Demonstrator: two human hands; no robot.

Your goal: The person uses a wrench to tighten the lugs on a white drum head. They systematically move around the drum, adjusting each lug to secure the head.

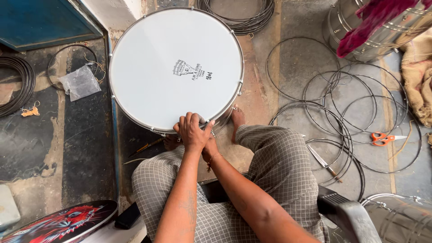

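A large drum (175, 67) with a white head and a shiny metal rim (135, 121) stands on the floor between my knees. My left hand (192, 130) lies over the near rim with its fingers curled down on the edge. My right hand (209, 148), with a bracelet at the wrist, sits just under and behind the left one at the same spot; its fingers are hidden. My bare foot (237, 119) rests against the drum's side.
Several thin wire hoops (342, 112) lie on the floor to the right, with orange scissors (382, 138) among them. Metal drum shells stand at top right (360, 36) and bottom right (400, 218). A plastic bag (81, 82), wire coils (18, 83) and a painted drum head (63, 222) lie to the left.
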